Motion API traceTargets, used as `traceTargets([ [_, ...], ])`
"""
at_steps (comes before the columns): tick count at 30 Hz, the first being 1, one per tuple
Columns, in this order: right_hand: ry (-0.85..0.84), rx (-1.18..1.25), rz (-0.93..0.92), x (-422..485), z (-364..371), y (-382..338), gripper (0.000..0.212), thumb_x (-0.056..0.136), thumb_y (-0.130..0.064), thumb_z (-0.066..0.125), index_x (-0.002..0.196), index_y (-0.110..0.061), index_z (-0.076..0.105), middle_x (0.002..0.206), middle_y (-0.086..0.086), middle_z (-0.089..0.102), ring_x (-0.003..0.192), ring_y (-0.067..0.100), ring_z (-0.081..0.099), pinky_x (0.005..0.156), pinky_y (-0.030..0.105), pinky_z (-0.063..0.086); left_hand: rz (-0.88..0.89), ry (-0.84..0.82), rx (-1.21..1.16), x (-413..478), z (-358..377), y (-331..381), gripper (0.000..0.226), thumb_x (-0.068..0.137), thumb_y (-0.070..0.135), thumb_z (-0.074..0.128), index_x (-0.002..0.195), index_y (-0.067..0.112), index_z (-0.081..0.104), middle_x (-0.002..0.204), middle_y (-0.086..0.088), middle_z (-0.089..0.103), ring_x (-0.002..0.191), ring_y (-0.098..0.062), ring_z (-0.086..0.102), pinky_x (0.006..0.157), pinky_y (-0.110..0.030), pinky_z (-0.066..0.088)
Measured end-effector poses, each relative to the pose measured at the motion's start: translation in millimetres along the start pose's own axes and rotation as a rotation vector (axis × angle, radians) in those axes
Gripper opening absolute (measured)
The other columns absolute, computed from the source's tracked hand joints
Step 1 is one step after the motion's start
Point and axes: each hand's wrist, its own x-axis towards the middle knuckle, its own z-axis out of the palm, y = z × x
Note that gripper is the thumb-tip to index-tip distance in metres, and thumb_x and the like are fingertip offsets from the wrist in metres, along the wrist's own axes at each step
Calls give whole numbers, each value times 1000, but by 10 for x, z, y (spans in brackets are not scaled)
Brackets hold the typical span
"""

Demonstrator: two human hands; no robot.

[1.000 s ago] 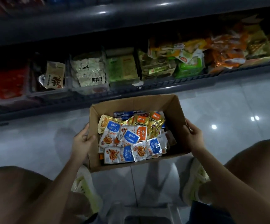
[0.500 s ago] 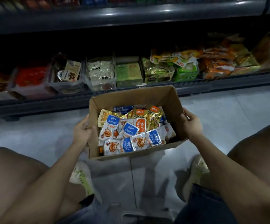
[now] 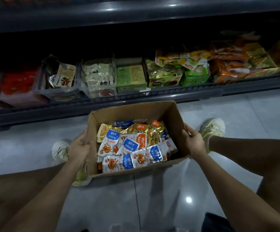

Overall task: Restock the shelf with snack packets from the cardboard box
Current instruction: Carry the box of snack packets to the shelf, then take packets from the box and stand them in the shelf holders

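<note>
The person is sitting low in front of the shelf (image 3: pixel 102 104), and the task is, as I judge it, only at its beginning. The box (image 3: pixel 132 111) is in the middle of the frame, just below the shelf edge, between the person's two knees. I cannot tell if it is standing on the floor (image 3: pixel 246 113) or is being held a little above it.

The left hand (image 3: pixel 79 146) is gripping the left wall of the box, with the fingers curled round the cardboard. The right hand (image 3: pixel 192 141) is gripping the right wall in the same way, with the thumb lying over the rim. Neither hand is holding a packet.

The packets (image 3: pixel 132 144) are lying in a loose heap inside the box, blue-and-white ones in front and gold and orange ones toward the back wall. The heap is covering the whole bottom, so the box looks nearly full.

On the shelf, across the upper half of the frame, bins and cartons are showing other goods, for example a green carton (image 3: pixel 130 76) in the centre. I am not finding packets of the box's kind there, and their place is not clear to me.

So nearly all the work is remaining: letting go of the box, taking the packets out and putting them on the shelf.
</note>
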Motion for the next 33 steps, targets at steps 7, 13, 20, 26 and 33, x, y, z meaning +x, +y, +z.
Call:
traceTargets([
  [7, 15, 52, 1, 214, 279, 116, 39, 94, -26, 52, 128, -43, 55, 119, -8, 66, 110, 19, 62, 97, 44, 50, -42, 46, 42, 307, 165, -140, 60, 89, -2, 58, 143, 17, 40, 135, -13, 55, 103, -21, 62, 75, -22, 52],
  [13, -36, 48, 20, 260, 295, 90, 42, 91, -26, 58, 130, -41, 55, 117, -7, 67, 107, 16, 63, 98, 44, 49, -57, -7, 45, 382, 165, -231, 64, 86, -1, 63, 143, 17, 39, 126, -13, 61, 106, -26, 63, 90, -37, 51],
  [20, 390, -184, -43, -205, 335, -101, 31, 90, -32, 62, 119, -22, 65, 105, 4, 71, 95, 25, 66, 78, 35, 47, 368, 339, 448, 168, 222, -71, 40, 86, 5, 64, 125, 2, 59, 110, -19, 68, 95, -38, 65, 79, -41, 50],
  [26, 44, -72, -217, -306, 624, -156, 16, 89, -16, 65, 104, -13, 69, 86, -1, 70, 80, 17, 65, 72, 36, 53, 459, -273, 578, -55, 805, 44, 30, 89, 21, 64, 118, 14, 64, 100, -1, 69, 83, -10, 61, 72, -23, 48],
  [33, -15, 196, 23, -107, 536, 93, 29, 87, 1, 60, 90, -28, 63, 85, 2, 67, 82, 23, 64, 78, 46, 55, 518, -555, 982, -104, 1664, -177, 64, 84, 51, 63, 138, 20, 45, 133, -2, 50, 124, -21, 40, 103, -32, 32],
])
